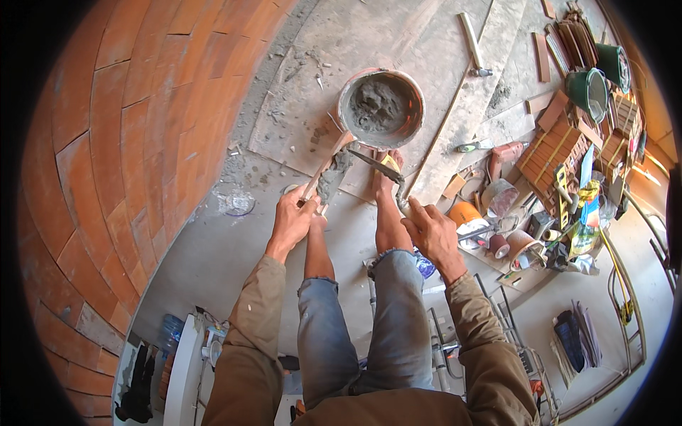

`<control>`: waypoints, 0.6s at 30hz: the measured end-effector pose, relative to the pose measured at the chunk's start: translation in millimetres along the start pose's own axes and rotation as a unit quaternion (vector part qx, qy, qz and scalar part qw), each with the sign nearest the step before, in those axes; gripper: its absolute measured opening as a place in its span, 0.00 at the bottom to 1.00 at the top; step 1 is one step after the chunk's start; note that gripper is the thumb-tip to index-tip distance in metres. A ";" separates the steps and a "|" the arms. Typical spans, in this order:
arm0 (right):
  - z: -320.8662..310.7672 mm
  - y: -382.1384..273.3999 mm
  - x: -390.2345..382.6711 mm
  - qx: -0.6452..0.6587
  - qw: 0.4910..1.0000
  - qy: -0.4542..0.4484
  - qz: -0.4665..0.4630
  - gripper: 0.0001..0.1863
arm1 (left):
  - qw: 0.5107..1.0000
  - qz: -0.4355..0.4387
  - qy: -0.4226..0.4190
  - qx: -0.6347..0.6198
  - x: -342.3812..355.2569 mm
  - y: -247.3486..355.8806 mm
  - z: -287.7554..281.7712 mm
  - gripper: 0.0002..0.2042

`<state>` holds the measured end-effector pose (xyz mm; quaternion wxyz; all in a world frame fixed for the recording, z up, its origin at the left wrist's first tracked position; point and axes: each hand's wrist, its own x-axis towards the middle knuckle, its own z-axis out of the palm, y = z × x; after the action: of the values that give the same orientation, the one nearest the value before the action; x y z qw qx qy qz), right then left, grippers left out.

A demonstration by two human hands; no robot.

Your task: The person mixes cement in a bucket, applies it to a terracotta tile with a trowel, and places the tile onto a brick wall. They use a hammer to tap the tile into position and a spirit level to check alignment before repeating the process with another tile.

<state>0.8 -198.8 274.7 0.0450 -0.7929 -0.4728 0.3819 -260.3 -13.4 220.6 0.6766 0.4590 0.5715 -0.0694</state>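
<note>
My left hand (pixel 290 219) grips the near end of a thin reddish-brown brick tile (pixel 321 165), which is tilted on edge. Grey mortar (pixel 335 174) covers the side of it that faces right. My right hand (pixel 432 231) is closed round the handle of a trowel (pixel 381 165). The trowel's blade points to the left, its tip at the mortar near the tile's far end. Just beyond both hands stands an orange bucket (pixel 420 117), with wet grey mortar (pixel 380 105) inside it.
A wall of orange brick tiles (pixel 106 142) rises on the left. To the right lie a hammer (pixel 472 46), a long board (pixel 462 99), a red power drill (pixel 506 153) and stacked brick tiles (pixel 558 149). Green buckets (pixel 586 92) stand at the far right.
</note>
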 end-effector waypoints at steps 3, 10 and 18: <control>4.7 2.0 -2.0 -0.003 1.000 0.016 0.003 0.26 | 0.997 -0.032 -0.004 -0.068 -6.4 1.9 2.0 0.19; 17.5 8.5 -3.7 0.030 0.999 0.016 0.002 0.27 | 0.976 -0.072 -0.044 -0.199 -23.1 -7.9 -2.8 0.20; 12.9 1.1 5.6 -0.002 0.999 -0.029 0.027 0.26 | 0.973 -0.052 -0.042 -0.221 -30.0 -15.8 -2.3 0.19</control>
<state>-5.4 -198.7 261.9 0.0195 -0.7938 -0.4530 0.4053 -281.8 -33.7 237.3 0.7801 0.2645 0.5670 0.0040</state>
